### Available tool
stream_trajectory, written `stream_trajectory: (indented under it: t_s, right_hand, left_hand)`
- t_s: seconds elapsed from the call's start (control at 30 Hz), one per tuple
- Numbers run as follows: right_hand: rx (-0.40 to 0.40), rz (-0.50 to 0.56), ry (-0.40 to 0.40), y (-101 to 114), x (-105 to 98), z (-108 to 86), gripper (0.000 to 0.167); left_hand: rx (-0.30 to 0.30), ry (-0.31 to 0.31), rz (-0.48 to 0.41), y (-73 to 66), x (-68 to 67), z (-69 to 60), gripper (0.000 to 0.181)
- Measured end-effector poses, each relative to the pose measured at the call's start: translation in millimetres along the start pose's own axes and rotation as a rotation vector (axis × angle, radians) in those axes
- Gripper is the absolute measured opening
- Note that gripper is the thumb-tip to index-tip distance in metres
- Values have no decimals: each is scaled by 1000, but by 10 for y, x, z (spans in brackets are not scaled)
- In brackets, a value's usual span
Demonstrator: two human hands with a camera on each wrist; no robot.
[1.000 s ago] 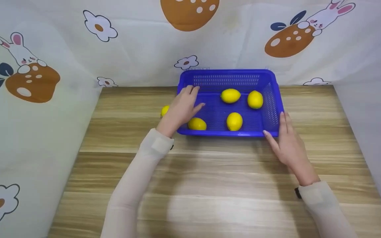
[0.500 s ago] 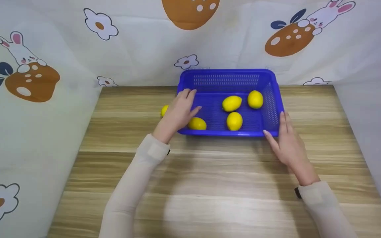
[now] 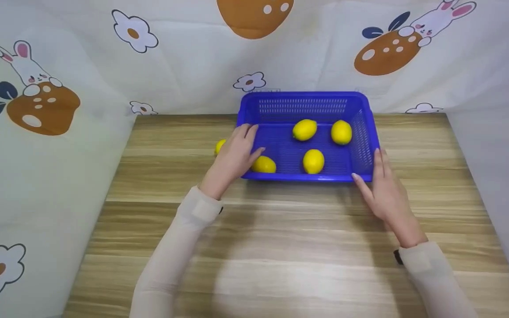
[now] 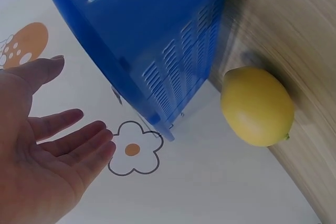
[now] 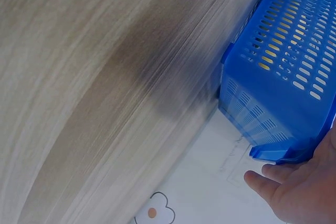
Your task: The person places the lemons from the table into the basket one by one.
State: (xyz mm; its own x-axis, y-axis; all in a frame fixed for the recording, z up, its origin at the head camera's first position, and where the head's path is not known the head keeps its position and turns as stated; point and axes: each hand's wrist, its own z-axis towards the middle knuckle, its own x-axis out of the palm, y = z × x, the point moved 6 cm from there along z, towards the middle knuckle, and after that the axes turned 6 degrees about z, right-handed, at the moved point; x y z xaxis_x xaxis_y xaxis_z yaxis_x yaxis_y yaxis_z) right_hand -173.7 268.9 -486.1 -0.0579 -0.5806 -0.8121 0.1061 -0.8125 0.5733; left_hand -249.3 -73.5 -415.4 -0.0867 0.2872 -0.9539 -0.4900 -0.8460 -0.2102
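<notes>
In the head view my left hand (image 3: 232,154) hovers over the left rim of the blue plastic basket (image 3: 298,177), its fingers loosely bent and holding nothing. The left wrist view shows that hand (image 4: 58,145) apart from the basket wall (image 4: 152,35). Under it on the table, outside the basket, lies a partly hidden lemon (image 3: 220,145). Several lemons lie inside: one at the back middle (image 3: 304,130), one at the back right (image 3: 341,132), one at the front (image 3: 313,161) and one at the front left (image 3: 265,164). My right hand (image 3: 389,194) touches the basket's front right corner with straight fingers.
The basket stands at the back of a wood-grain table (image 3: 298,247), near a white cloth backdrop (image 3: 184,79) printed with rabbits and flowers. The cloth also rises on the left and right sides of the table.
My left hand has drawn back toward the near left, away from the basket's inside. The back middle lemon has rolled forward, then back again. My right hand has stayed put.
</notes>
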Motion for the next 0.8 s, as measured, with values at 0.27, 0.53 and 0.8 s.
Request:
stream_trajectory:
  t_s: [0.27, 0.53, 0.8]
  right_hand:
    - [4, 3, 4, 15, -14, -3, 91]
    - [-6, 0, -7, 34, -15, -4, 90]
    - [-12, 1, -14, 25, -10, -5, 90]
  left_hand:
    - [-6, -23, 6, 27, 9, -98, 59]
    - [-1, -101, -35, 90, -18, -219, 57]
    - [-52, -135, -78, 214, -50, -312, 56]
